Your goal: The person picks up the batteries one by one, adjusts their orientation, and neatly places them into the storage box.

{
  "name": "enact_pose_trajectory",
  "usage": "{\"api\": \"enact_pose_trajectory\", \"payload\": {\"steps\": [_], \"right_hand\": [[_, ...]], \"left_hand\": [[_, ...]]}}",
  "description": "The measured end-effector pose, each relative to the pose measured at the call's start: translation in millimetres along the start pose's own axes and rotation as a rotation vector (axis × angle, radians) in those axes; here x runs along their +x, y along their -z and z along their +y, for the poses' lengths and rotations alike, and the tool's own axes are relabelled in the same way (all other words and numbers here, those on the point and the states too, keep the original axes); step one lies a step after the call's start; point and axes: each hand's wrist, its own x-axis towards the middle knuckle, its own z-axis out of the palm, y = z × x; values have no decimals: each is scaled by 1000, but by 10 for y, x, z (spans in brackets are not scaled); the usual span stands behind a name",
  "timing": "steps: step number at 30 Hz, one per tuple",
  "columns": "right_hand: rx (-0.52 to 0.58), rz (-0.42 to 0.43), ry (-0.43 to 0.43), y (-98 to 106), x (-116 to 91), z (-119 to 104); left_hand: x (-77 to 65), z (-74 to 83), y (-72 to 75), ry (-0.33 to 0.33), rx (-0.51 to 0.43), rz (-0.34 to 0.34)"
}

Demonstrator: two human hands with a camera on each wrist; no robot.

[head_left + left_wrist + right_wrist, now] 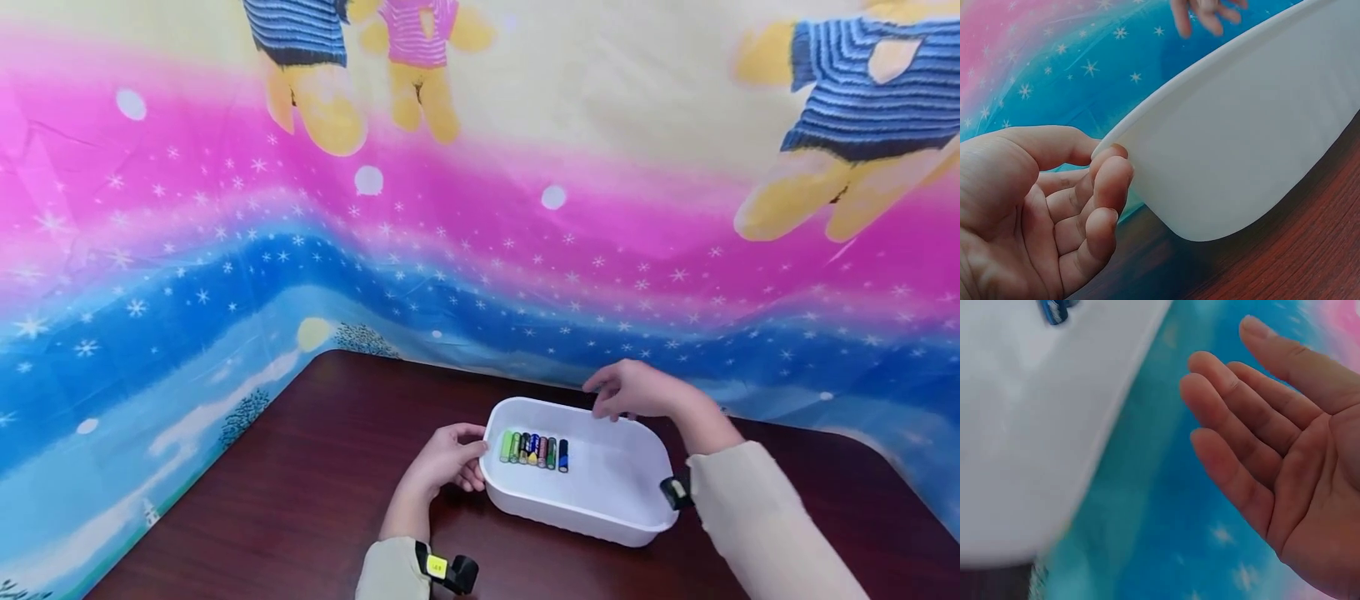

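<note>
A white plastic tub (585, 500) with rounded corners is on the dark table, and several batteries (534, 450) lie side by side inside it, towards its left end. One dark blue battery (563, 456) sits slightly apart at the right of the row. My left hand (450, 457) grips the tub's left end; in the left wrist view its thumb and fingers pinch the rim (1166, 97). Above the far rim hovers my right hand (637, 390), holding nothing. The right wrist view shows its fingers (1235, 462) loosely bent and apart from the tub.
The reddish-brown wooden table (300, 483) extends to both sides of the tub. Behind it hangs a printed cloth (480, 250) with snowflakes and bears, close along the table's back edge. Each wrist wears a black strap, such as the left one's camera band (450, 570).
</note>
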Motion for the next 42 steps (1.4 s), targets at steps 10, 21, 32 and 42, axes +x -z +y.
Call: {"api": "enact_pose_trajectory", "payload": {"steps": [10,21,32,42], "right_hand": [[18,22,-35,278,-573,631],[6,-129,-90,-11,-870,1339],[-82,-103,-136,-198,-913,1380],[-312,-45,-171,-328,-912,1294]], "left_hand": [[2,5,3,12,9,5],[-2,19,7,13,16,0],[0,-5,3,7,12,-12],[3,-1,6,7,17,-16]]}}
